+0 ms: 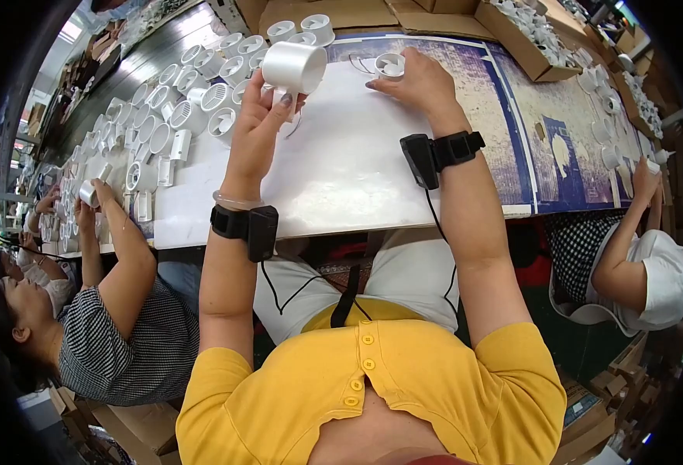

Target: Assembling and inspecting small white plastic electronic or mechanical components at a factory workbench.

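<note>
My left hand (pixel 258 128) is closed around a white plastic cylinder housing (pixel 285 67) with a short stem below it, raised above the table's far part. The housing's open end faces right. In my right hand (pixel 425 84) is a small round white fan part (pixel 389 65), pinched at its edge near the tabletop. Thin dark wires (pixel 359 65) run out to the left of it. The two parts are apart. Several similar white housings (pixel 189 115) stand crowded to the left of my left hand.
A white board (pixel 318 186) covers the table before me. Worn purple-and-beige sheeting (pixel 512 147) lies to the right. Cardboard boxes (pixel 539 58) of small white parts stand at the far right. One person (pixel 116 325) works at my left, another (pixel 628 263) at my right.
</note>
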Available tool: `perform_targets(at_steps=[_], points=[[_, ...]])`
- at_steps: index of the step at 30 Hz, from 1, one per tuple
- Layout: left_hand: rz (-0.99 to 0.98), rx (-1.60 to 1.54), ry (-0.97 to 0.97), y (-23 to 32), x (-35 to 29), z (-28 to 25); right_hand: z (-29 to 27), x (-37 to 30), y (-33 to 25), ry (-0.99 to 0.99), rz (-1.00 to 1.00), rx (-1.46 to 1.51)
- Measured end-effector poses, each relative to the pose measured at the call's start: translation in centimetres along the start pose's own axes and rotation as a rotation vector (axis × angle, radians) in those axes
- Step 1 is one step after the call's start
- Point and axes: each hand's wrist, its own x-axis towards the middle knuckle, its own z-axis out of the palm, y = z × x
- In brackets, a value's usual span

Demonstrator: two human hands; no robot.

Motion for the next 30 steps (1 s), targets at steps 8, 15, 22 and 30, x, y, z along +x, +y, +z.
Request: perform_targets(at_steps=[8, 15, 22, 30], points=[[-0.267, -0.56, -0.007, -0.2, 0.1, -0.6, -1.6, -0.8, -0.9, 0.002, -0.207, 1.06], [-0.266, -0.569, -0.049, -0.8, 0.3, -1.1, -3.8, -2.3, -2.4, 0.357, -0.838, 0.988], [-0.257, -0.538, 0.02, -0.9, 0.3, -1.8, -3.4, -2.5, -3.2, 0.46, -0.902, 0.75], [-0.288, -0.558, -0.025, -0.9, 0.4, -1.8, -2.5, -3.1, -3.8, 0.429, -0.749, 0.857]])
